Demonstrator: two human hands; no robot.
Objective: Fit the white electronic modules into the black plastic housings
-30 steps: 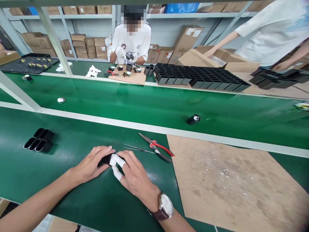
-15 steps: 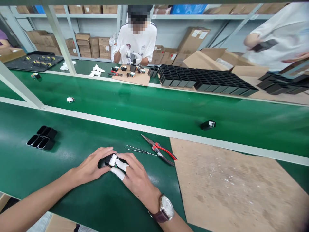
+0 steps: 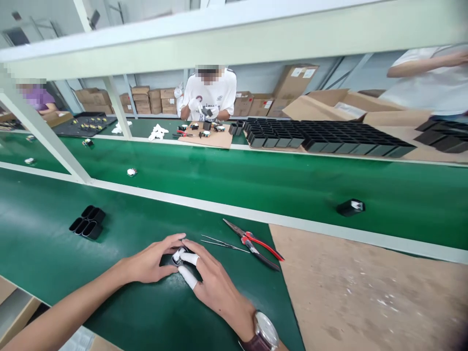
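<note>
My left hand (image 3: 151, 261) is curved round a small black oval housing (image 3: 174, 260), its open mouth tilted toward me. Inside the mouth sits a white-topped circuit board (image 3: 178, 254), with small metallic parts showing at its lower edge. My right hand (image 3: 219, 282) wears white finger cots on two digits. One covered fingertip touches the white top and the other is at the housing's near rim. Just beyond my right hand lie tweezers (image 3: 224, 243) and red-and-black long-nose pliers (image 3: 252, 243). Several similar housings (image 3: 87, 223) stand together at the left.
A stained cardboard sheet (image 3: 347, 292) covers the bench at right. Past a pale rail (image 3: 190, 204), the green belt (image 3: 226, 180) carries a filled housing (image 3: 351, 207) and a white-topped board (image 3: 132, 172). A co-worker (image 3: 210, 95) sits opposite, near rows of black housings (image 3: 325, 136).
The view has tilted upward, so the bench things appear lower and farther right. The white-topped board now sits deeper within the housing, whose mouth faces me more.
</note>
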